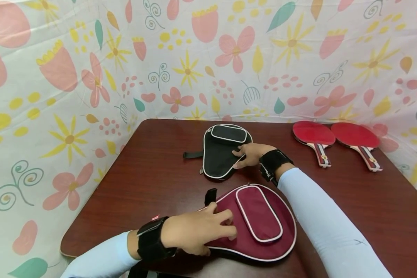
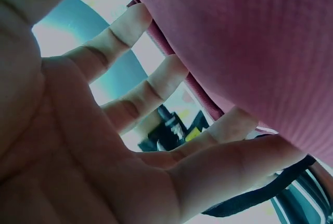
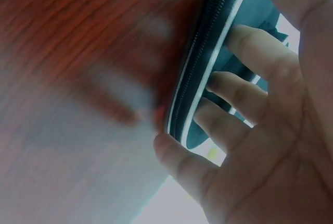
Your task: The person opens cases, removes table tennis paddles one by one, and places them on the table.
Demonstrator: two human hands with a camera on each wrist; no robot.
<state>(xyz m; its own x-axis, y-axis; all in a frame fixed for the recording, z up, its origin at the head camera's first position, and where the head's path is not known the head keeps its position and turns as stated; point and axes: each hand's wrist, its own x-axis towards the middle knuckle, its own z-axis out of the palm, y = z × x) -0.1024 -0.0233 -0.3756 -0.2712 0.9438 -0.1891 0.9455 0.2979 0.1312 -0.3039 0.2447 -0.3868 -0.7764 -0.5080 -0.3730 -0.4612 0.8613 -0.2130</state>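
A maroon table tennis bat case (image 1: 258, 214) with white piping and a zipped pocket lies flat at the near side of the table. My left hand (image 1: 196, 231) is over its narrow end, fingers spread and slightly bent; in the left wrist view their tips meet the maroon fabric (image 2: 250, 52). Farther back lies a black bat case (image 1: 220, 156) of the same shape, its narrow end toward me. Along its right edge, my right hand (image 1: 253, 153) touches it with loosely extended fingers. The right wrist view shows those fingers (image 3: 229, 125) against the black case's zipped side (image 3: 200, 65).
Two red table tennis bats (image 1: 314, 133) (image 1: 356, 135) lie side by side at the back right of the brown table (image 1: 153, 162). A black strap (image 1: 192, 155) sticks out left of the black case. A flower-patterned cloth (image 1: 208, 85) hangs behind the table.
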